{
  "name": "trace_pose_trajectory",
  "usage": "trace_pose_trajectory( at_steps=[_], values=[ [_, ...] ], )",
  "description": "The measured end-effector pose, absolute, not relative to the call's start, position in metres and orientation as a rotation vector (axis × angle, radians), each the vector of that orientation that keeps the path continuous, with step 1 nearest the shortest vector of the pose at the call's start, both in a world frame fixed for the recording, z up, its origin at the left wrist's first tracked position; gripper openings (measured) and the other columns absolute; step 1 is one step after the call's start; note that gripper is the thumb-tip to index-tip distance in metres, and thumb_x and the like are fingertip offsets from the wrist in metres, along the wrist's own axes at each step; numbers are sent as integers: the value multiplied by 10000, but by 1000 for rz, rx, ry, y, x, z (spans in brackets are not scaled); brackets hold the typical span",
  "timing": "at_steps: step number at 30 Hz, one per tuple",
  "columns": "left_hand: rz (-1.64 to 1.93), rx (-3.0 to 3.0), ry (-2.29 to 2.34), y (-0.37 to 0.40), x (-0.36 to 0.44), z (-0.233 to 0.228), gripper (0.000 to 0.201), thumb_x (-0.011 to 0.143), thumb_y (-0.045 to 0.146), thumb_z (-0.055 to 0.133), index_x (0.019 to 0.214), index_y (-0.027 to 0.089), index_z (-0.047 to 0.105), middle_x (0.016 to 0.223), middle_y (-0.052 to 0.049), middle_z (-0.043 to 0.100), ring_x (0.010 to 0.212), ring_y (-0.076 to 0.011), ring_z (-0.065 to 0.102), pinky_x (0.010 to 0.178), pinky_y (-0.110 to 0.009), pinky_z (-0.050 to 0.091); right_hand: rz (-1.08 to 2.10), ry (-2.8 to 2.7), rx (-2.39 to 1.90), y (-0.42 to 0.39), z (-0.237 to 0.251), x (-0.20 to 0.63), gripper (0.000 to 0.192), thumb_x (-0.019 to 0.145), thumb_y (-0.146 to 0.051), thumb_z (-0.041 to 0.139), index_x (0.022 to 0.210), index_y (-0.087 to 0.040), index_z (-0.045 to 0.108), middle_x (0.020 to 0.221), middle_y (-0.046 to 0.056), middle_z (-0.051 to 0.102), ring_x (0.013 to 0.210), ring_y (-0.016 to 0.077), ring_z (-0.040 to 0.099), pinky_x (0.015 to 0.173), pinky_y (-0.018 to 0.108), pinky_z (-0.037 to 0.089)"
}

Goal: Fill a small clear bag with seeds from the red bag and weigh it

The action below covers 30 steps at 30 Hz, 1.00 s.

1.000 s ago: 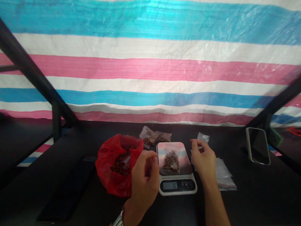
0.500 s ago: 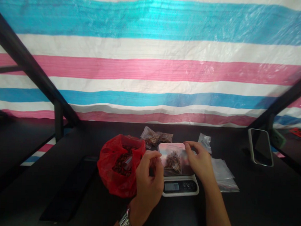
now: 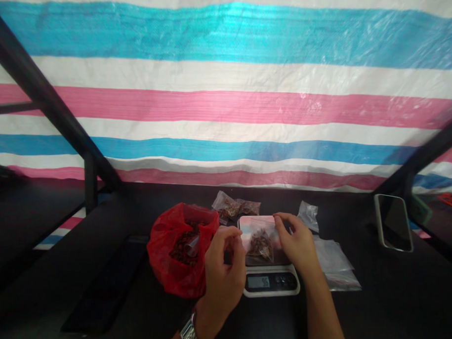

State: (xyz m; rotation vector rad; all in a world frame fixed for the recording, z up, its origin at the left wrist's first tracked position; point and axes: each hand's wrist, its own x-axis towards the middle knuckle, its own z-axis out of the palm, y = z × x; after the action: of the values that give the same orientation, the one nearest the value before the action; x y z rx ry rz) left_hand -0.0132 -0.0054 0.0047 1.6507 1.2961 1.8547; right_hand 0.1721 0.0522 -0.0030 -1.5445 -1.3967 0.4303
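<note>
A small clear zip bag (image 3: 261, 245) with brown dried pieces lies on the plate of a white kitchen scale (image 3: 293, 289), whose lit display looks like 9.6. My right hand (image 3: 298, 243) reaches in from the right, thumb and forefinger closed at the bag's upper right corner. To the left of the plate is my left hand (image 3: 224, 268), its fingers curled into a pinch; whatever may be between the tips is too small to make out. Beside it, a red plastic bag (image 3: 164, 251) stands open, holding many brown pieces and a clear rolled plastic scoop-like piece (image 3: 192, 246).
Behind the scale lie filled clear bags (image 3: 228, 207). Flat clear bags (image 3: 336, 262) and a crumpled clear bag (image 3: 309, 215) are to the right. A phone (image 3: 393, 223) leans at the far right. A dark flat slab (image 3: 107, 284) lies left. Black frame bars flank the striped sheet.
The display digits have changed and now look like 9.6. Both hands hold nearly the same positions. The whole view has shifted slightly.
</note>
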Motion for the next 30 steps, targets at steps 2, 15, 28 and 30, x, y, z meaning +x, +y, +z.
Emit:
trace_pose_trajectory(
  at_steps=[2,15,28,30],
  values=[
    [1824,1634,1318,-5,-14,4,114,1029,183,555,1013,228,658,877,-20,702,760,-157,692,659,-251,540,436,-1396,-1546,52,-3,173,429,863,-571,582,921,-205,799,998,137,820,995,334,728,1000,507,512],
    [1416,1641,1495,3,-2,-7,286,963,300,673,1234,209,659,1150,-110,695,1135,-313,609,1028,-532,506,700,-1251,-1225,46,15,158,277,796,-486,769,899,-230,769,859,67,781,790,237,694,754,354,561],
    [1602,1167,1079,-28,-7,6,191,937,281,760,1087,218,661,1011,-61,758,921,-222,748,825,-332,614,1066,-1267,-809,19,59,83,224,923,-486,808,910,-264,776,867,16,759,738,148,646,662,238,510],
    [1853,1236,1218,-39,-12,-4,186,936,243,753,1088,239,645,983,-53,746,884,-203,747,783,-307,618,1040,-1176,-821,23,53,63,250,990,-498,702,914,-267,759,878,10,760,690,136,595,646,251,485]
  ],
)
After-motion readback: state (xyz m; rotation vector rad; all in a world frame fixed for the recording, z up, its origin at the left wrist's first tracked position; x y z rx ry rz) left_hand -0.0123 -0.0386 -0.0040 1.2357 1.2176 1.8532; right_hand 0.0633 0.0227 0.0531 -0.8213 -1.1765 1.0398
